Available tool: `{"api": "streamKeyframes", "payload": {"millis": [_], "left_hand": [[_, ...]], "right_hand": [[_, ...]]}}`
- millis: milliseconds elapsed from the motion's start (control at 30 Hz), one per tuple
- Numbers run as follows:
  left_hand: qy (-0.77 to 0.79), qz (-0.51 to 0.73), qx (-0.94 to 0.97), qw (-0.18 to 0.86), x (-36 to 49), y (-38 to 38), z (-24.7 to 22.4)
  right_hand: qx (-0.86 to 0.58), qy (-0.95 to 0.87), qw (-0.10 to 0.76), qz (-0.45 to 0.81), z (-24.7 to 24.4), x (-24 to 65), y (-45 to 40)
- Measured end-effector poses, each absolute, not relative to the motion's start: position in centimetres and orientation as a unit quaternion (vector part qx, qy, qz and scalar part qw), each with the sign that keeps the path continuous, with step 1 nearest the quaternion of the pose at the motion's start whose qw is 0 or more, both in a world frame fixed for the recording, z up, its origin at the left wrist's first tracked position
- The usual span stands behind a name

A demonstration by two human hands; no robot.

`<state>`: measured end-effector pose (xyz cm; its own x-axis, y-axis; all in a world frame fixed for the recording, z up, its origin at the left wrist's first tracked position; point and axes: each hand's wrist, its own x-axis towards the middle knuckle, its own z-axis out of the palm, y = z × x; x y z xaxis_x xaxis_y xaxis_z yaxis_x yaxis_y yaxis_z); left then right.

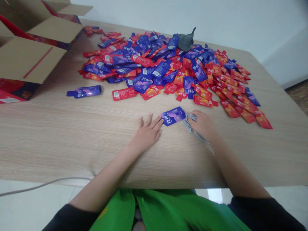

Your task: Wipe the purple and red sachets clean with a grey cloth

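A purple pouch (173,116) with white lettering lies flat on the table in front of me. Fingers spread, my left hand (148,133) rests on the tabletop, its fingertips touching the pouch's left end. My right hand (203,124) is closed around a crumpled grey-blue cloth (189,122), which sits against the pouch's right end. Another purple pouch (88,91) lies by itself to the left. Just beyond my hands spreads a big heap of red, orange and purple pouches (141,85).
Open cardboard boxes (45,57) stand at the left edge of the wooden table (60,138). A dark grey cloth bundle (185,41) sits on the back of the heap. Overlapping orange pouches (245,114) trail off to the right. A grey cable (48,183) runs along the front left edge.
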<state>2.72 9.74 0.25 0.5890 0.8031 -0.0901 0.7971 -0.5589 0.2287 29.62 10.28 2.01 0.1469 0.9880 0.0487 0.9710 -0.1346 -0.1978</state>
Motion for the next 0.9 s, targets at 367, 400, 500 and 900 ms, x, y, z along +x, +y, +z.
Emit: {"api": "streamKeyframes", "payload": {"millis": [367,400,500,900], "left_hand": [[0.446,0.021,0.889,0.1,2.6,9.6,0.0],[0.445,0.023,0.89,0.098,2.6,9.6,-0.1],[0.445,0.03,0.89,0.095,2.5,9.5,-0.2],[0.485,0.054,0.871,0.066,3.8,8.6,-0.7]], "right_hand": [[-0.583,-0.789,0.187,0.043,2.9,21.9,11.9],[-0.578,-0.798,0.164,0.04,2.5,21.5,12.0],[-0.6,-0.789,0.13,0.02,1.6,21.8,12.4],[-0.722,-0.681,0.092,0.079,2.8,27.9,12.3]]}}
